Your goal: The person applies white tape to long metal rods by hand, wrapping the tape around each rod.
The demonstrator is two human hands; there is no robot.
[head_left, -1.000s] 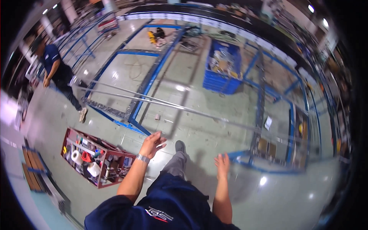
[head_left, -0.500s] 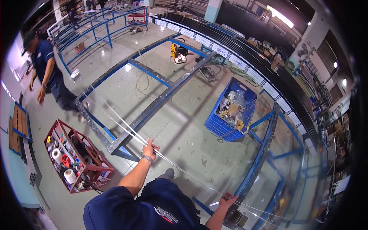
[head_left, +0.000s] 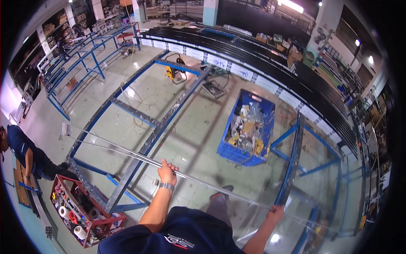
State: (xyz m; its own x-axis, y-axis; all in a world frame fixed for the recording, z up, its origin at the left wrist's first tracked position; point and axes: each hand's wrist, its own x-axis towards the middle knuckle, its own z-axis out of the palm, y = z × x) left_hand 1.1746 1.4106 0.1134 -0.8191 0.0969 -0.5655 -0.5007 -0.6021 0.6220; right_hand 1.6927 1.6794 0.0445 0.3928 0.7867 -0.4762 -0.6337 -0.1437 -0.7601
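Note:
A bundle of long, thin, pale strips [head_left: 207, 182] runs across in front of me, from the far left to the near right. My left hand [head_left: 168, 171], with a metal watch on its wrist, is closed around the strips near their middle. Farther along to the right, my right hand [head_left: 276, 213] grips the same strips. Their left part spreads into two lines above a blue metal frame [head_left: 146, 146], and one line ends in a small pale piece [head_left: 66, 129]. The right end blurs over another frame. Exactly how many strips there are I cannot tell.
A blue crate [head_left: 237, 157] of scrap stands ahead, right. A red tool cart [head_left: 99, 221] holding rolls and tools is at the left, near a co-worker [head_left: 27, 152] in dark blue. Long black profiles [head_left: 253, 59] lie stacked behind. A yellow reel [head_left: 170, 73] sits beyond the frame.
My view has shifted and my foot has stepped forward. Both hands keep hold of the strips, which now reach over the frame at a flatter slant. The co-worker has moved left and nearer.

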